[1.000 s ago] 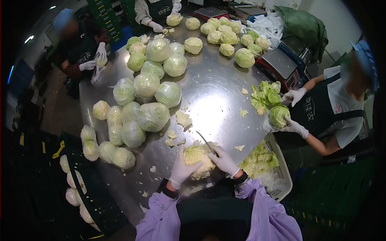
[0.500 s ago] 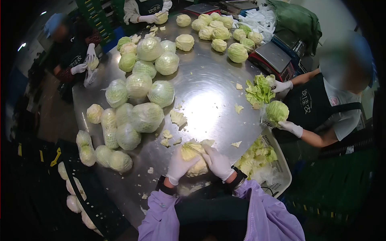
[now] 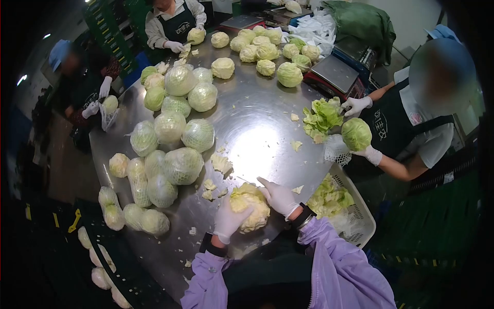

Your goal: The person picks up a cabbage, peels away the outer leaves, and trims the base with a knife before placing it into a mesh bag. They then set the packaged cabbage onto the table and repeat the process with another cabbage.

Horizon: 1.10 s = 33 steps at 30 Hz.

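Note:
A pale yellow-green cabbage (image 3: 252, 206) is close to my body at the table's near edge. My left hand (image 3: 230, 218), in a white glove, wraps round its left side. My right hand (image 3: 278, 196), also gloved, is at the cabbage's upper right with its fingers stretched and apart; whether the fingertips touch it is hard to tell. Loose leaf pieces (image 3: 221, 164) lie just beyond, on the metal table (image 3: 257, 113).
Wrapped cabbages (image 3: 183, 166) cover the table's left side; bare ones (image 3: 267, 51) stand at the back beside scales (image 3: 337, 72). A white basket (image 3: 367, 221) of leaves is at the right. Three co-workers stand around, the right one holding a green cabbage (image 3: 356, 134).
My right hand has opened and lifted off the cabbage's side. The view has shifted a little. The co-worker at the back has moved one hand down to leaf scraps.

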Each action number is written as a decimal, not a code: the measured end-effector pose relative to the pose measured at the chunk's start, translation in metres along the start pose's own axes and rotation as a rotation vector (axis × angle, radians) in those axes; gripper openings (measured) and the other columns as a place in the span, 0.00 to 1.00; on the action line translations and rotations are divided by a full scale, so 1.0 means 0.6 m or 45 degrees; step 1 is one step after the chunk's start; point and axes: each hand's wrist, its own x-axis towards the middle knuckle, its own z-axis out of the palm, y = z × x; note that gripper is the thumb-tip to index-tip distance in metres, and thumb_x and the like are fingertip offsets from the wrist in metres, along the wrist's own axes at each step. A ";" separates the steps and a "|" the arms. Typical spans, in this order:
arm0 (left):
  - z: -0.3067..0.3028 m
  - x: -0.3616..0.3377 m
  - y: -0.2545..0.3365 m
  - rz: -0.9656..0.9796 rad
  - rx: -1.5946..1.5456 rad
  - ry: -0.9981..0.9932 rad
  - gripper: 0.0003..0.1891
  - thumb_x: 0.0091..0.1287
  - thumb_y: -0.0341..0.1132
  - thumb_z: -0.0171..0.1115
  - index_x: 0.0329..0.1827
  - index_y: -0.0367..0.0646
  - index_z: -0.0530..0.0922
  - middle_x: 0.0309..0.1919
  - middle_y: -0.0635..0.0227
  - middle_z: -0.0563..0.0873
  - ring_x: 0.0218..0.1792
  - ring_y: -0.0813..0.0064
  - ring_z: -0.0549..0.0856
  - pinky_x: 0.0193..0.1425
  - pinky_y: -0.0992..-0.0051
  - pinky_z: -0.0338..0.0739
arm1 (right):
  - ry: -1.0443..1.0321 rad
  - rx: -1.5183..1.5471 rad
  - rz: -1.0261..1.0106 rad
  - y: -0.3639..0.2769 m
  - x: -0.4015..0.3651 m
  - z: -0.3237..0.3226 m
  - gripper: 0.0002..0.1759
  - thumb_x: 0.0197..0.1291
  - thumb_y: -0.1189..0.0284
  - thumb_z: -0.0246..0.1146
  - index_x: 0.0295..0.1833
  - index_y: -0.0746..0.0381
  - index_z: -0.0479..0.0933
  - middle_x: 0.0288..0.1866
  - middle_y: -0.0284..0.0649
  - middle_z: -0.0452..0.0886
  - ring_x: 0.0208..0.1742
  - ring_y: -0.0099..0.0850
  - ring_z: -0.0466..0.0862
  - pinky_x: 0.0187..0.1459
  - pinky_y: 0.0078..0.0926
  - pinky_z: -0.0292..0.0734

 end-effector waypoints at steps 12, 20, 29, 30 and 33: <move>0.001 -0.063 -0.111 0.101 -0.660 0.009 0.47 0.52 0.37 0.76 0.72 0.34 0.58 0.63 0.56 0.73 0.63 0.66 0.74 0.67 0.68 0.69 | -0.217 -0.027 0.213 0.090 0.034 0.074 0.20 0.63 0.52 0.57 0.38 0.59 0.79 0.33 0.51 0.83 0.37 0.51 0.83 0.38 0.44 0.76; -0.002 -0.118 -0.182 0.066 -0.841 -0.116 0.54 0.51 0.39 0.78 0.76 0.36 0.50 0.71 0.54 0.61 0.70 0.63 0.65 0.73 0.67 0.61 | -0.146 0.155 0.117 0.063 0.016 0.004 0.38 0.55 0.58 0.70 0.71 0.50 0.65 0.41 0.50 0.84 0.41 0.49 0.84 0.43 0.39 0.78; 0.000 -0.074 -0.065 0.202 -0.017 -0.073 0.42 0.53 0.51 0.73 0.65 0.35 0.68 0.58 0.47 0.76 0.59 0.50 0.75 0.63 0.63 0.69 | -0.539 0.160 -0.326 -0.054 0.001 0.032 0.22 0.61 0.57 0.64 0.53 0.62 0.80 0.42 0.48 0.85 0.42 0.41 0.85 0.43 0.36 0.78; 0.006 -0.074 -0.061 0.197 -0.014 -0.077 0.42 0.53 0.51 0.73 0.65 0.35 0.68 0.58 0.47 0.76 0.59 0.50 0.75 0.63 0.63 0.69 | -0.540 0.165 -0.322 -0.040 0.008 0.042 0.22 0.61 0.57 0.64 0.53 0.62 0.80 0.42 0.48 0.85 0.42 0.41 0.85 0.43 0.36 0.78; 0.010 -0.070 -0.066 0.199 -0.048 0.041 0.41 0.53 0.48 0.74 0.66 0.35 0.68 0.60 0.49 0.75 0.61 0.53 0.75 0.65 0.64 0.69 | -0.447 0.485 0.205 0.035 0.021 0.084 0.22 0.62 0.59 0.63 0.54 0.63 0.79 0.37 0.50 0.84 0.37 0.43 0.85 0.40 0.36 0.78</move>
